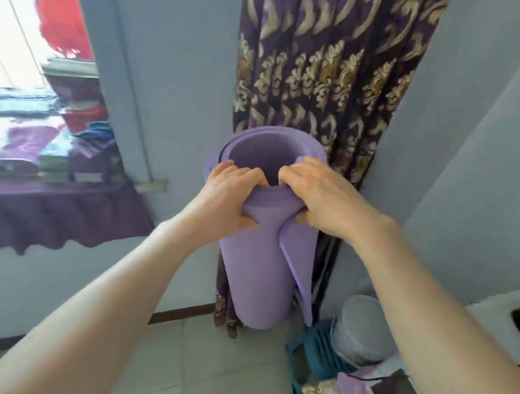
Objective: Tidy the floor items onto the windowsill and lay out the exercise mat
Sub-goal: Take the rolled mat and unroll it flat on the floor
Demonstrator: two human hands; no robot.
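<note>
A rolled purple exercise mat [257,270] stands upright on its end in front of a patterned curtain, its hollow top facing me. My left hand [228,199] grips the near rim of the roll, fingers hooked inside and thumb on the outside. Beside it, my right hand [320,198] grips the same rim, next to the loose outer flap of the mat. The windowsill [36,187] at the left carries a purple cloth and several blurred piled items, among them books and folded fabric.
The purple and gold curtain [336,68] hangs behind the mat, with grey walls on both sides. At lower right, a teal object [313,356], a grey lidded container [360,328] and a white furry thing [508,327] crowd the floor. Pale floor tiles [188,371] lie below my arms.
</note>
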